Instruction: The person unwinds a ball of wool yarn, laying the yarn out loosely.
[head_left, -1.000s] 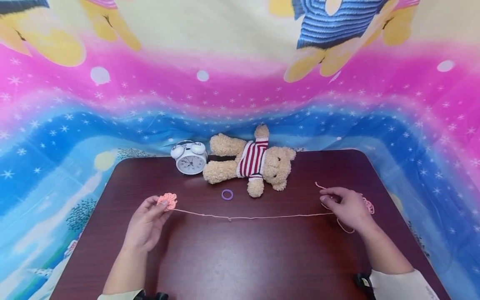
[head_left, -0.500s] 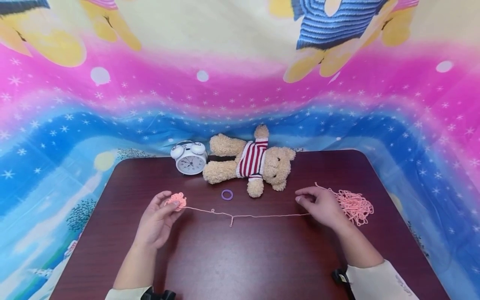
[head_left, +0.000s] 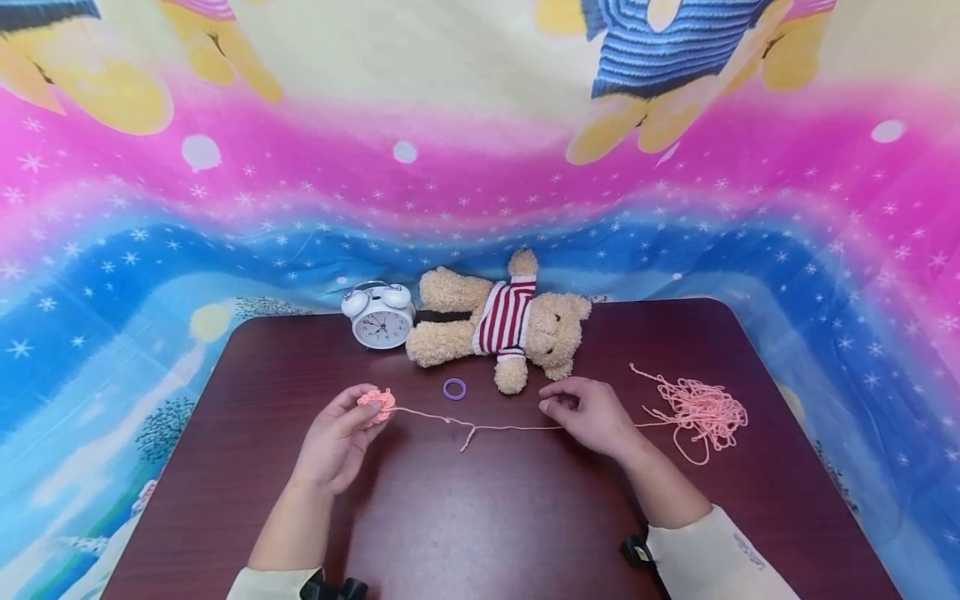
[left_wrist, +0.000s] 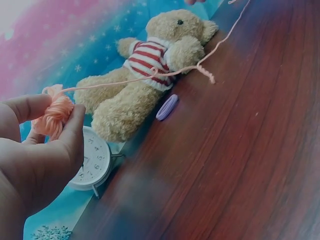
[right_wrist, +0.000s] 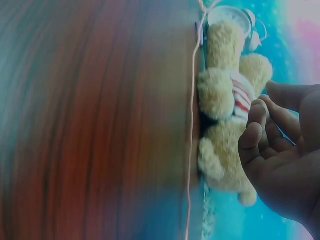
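My left hand (head_left: 337,442) pinches a small wound bundle of peach yarn (left_wrist: 56,114) between thumb and fingers, above the left half of the table. From the bundle a yarn strand (head_left: 510,428) runs right, with a short twisted tail hanging off it midway. My right hand (head_left: 592,417) is over that strand, right of centre, fingers loosely bent. In the right wrist view the strand passes apart from the right fingertips (right_wrist: 250,135), and nothing shows between them. Beyond the right hand, the strand leads to a loose tangled pile of the same yarn (head_left: 708,412).
A white alarm clock (head_left: 381,321) stands at the table's back edge. Next to it lies a teddy bear (head_left: 555,333) in a red-striped shirt. A purple ring (head_left: 454,389) lies in front of the bear. A printed cloth (head_left: 480,192) surrounds the brown table (head_left: 480,517).
The left hand has moved right with the yarn bundle. The right hand has come left, off the yarn pile, which now shows fully. The gap between the hands has narrowed.
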